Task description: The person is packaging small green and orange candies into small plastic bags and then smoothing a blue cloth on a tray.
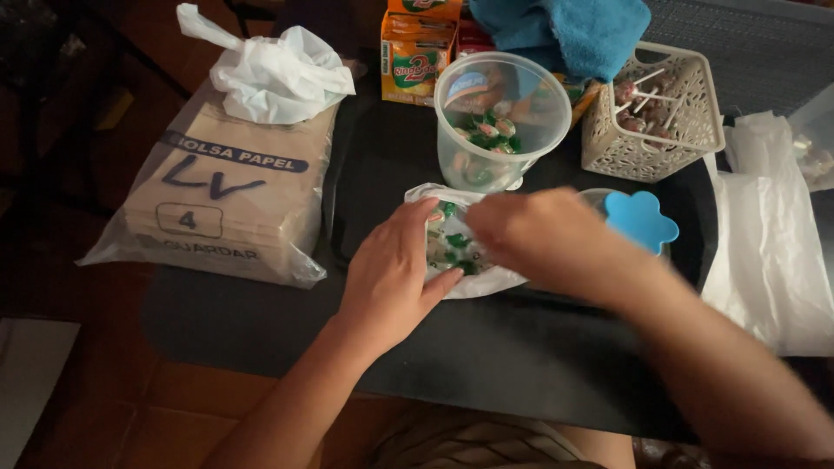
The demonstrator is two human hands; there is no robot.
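Left hand: your left hand [395, 274] lay flat on the near left edge of the small clear bag of sweets [456, 247], fingers spread a little and pressing the plastic down.
Right hand: your right hand [543, 239] was over the right side of that bag; it was blurry, so you could not tell if its grip was pinching the bag or was loose.
Bag of sweets: it lay on the black table [486, 347], in the middle, just in front of the clear tub [502, 117]. Green and white wrapped sweets showed through it.
Clear tub: it stood upright behind the bag, with more green sweets at the bottom.
Blue flower lid [640, 220]: it sat just beside your right hand, on the far side.
White basket [653, 117]: it stood to the right of the tub and held lollipops.
Paper bags in plastic [228, 191]: they lay to the left, with a crumpled white bag [274, 74] on top.
Blue towel [569, 30]: it lay at the back.
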